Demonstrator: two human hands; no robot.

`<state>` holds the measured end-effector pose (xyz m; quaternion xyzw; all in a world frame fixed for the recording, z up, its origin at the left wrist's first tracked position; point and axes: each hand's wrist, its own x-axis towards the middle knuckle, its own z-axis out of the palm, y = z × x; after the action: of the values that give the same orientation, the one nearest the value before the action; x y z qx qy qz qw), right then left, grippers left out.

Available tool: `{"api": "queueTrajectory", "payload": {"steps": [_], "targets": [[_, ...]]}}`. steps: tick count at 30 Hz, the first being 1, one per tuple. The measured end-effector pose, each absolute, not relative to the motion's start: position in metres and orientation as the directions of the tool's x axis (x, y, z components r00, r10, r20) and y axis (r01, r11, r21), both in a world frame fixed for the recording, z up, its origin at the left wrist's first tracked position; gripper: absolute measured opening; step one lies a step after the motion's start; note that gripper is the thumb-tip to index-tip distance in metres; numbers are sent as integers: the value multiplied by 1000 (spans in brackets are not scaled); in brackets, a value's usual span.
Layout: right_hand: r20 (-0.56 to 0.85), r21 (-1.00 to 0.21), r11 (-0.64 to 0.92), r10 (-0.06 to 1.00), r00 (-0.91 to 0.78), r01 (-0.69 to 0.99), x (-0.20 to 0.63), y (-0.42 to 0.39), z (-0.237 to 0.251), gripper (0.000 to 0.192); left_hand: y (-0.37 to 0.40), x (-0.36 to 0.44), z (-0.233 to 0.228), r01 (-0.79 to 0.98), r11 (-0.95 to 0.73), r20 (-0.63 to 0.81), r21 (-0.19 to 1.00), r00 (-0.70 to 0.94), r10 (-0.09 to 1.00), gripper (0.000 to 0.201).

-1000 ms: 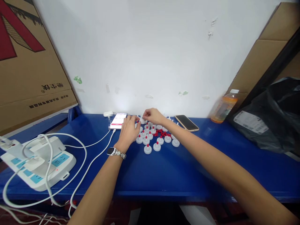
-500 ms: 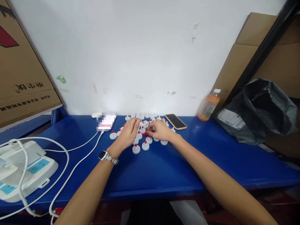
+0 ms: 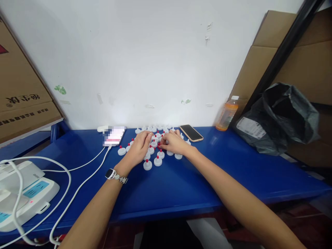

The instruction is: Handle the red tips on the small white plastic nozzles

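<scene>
I am resting my left hand (image 3: 138,148) and right hand (image 3: 174,142) over white caps (image 3: 153,152) mid-table, fingers curled, seemingly pinching red plugs (image 3: 158,146). Crowded caps nearby could be getting knocked aside.

Smooth, faintly glossy blue painted surface (image 3: 166,186), reflecting light near the far edge. Small round white plastic caps (image 3: 147,165), matt, topped with red plastic tips (image 3: 157,157). Glossy black glass on the tan-edged phone (image 3: 191,132). Shiny metal link band on the wristwatch (image 3: 114,175). Smooth white plastic power strip (image 3: 31,193) with rubbery white cables (image 3: 77,193). Crinkled, glossy black plastic bag (image 3: 280,117). Clear plastic orange-drink bottle (image 3: 226,115). Matt brown corrugated cardboard (image 3: 18,100). Rough, scuffed white painted wall (image 3: 145,58).
</scene>
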<state>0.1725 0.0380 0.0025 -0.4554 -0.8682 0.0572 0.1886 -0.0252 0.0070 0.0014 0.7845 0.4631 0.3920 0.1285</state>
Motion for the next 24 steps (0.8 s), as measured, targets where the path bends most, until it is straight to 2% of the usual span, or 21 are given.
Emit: {"api": "queueTrajectory", "payload": {"steps": [6, 12, 16, 18, 19, 22, 24], "targets": [[312, -293, 577, 811, -494, 762, 181, 33, 8, 18, 6, -25, 3, 604, -562, 507, 566, 283, 814, 37], [280, -143, 567, 809, -516, 811, 183, 30, 4, 17, 5, -23, 4, 610, -563, 502, 558, 293, 814, 36], [281, -151, 594, 792, -542, 790, 179, 33, -3, 12, 5, -23, 3, 605, -568, 495, 558, 307, 813, 38], [335, -221, 608, 782, -526, 763, 179, 34, -5, 12, 6, -23, 3, 601, -563, 493, 567, 300, 817, 38], [370, -293, 616, 778, -507, 731, 178, 35, -5, 11, 6, -23, 3, 601, -560, 493, 571, 295, 819, 38], [426, -614, 593, 805, -414, 522, 176, 37, -4, 10, 6, -24, 2, 601, -553, 495, 577, 281, 822, 38], [424, -764, 538, 835, -350, 356, 174, 36, -3, 12, 6, -23, 2, 596, -548, 497, 587, 270, 825, 38]]}}
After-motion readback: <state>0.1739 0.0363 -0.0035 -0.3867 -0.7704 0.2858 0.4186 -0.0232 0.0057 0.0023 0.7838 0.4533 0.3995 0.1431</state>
